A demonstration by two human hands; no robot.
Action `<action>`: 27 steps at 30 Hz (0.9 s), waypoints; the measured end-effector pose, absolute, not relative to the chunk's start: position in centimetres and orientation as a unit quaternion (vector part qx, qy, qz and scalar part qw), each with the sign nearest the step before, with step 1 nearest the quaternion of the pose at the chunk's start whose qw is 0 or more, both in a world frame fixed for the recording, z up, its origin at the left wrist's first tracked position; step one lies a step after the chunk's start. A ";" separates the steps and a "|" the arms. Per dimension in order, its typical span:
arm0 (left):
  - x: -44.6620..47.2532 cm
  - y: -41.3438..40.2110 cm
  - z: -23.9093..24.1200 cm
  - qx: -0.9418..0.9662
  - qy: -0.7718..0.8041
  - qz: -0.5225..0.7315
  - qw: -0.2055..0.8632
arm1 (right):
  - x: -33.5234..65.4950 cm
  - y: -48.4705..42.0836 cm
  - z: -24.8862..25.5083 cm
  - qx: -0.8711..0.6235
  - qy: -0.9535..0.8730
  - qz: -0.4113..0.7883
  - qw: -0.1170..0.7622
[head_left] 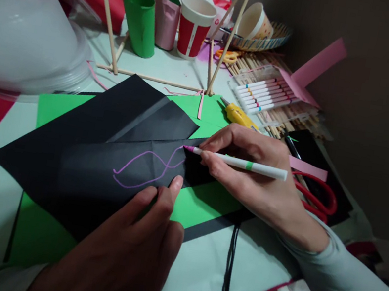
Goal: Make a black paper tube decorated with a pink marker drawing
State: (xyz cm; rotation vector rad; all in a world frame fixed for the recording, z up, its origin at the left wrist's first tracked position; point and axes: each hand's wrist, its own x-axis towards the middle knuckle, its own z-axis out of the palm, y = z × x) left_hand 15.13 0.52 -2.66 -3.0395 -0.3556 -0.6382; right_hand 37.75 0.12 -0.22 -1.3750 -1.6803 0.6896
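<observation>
My right hand (253,171) grips a white felt-tip marker (267,170) with a green band. Its purple tip touches a black paper sheet (79,160). Purple curved lines (144,151) on the sheet cross and form a leaf-like or fish-like outline. My left hand (127,249) rests on the lower part of that sheet, fingers bent and apart, fingertips pressing down just below the lines. A folded black flap (161,122) lies at the top. Under the black sheet is bright green paper (207,203).
A yellow cutter (240,117), a marker case (263,95) and red-handled scissors (321,193) lie to the right. Behind stand a wooden stick frame (149,78), a green cup (140,23) and a red-and-white paper cup (194,27). Clear plastic lids (29,36) fill the left.
</observation>
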 end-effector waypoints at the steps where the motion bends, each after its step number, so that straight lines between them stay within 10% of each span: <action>1: 15.1 0.5 -2.7 -0.973 -0.113 -0.203 0.008 | 37.7 0.1 -0.2 -0.548 -0.670 0.277 0.417; 27: 14.6 0.4 -2.9 -0.980 -0.093 -0.177 0.016 | 37.2 -0.3 1.0 -0.578 -0.695 0.218 0.369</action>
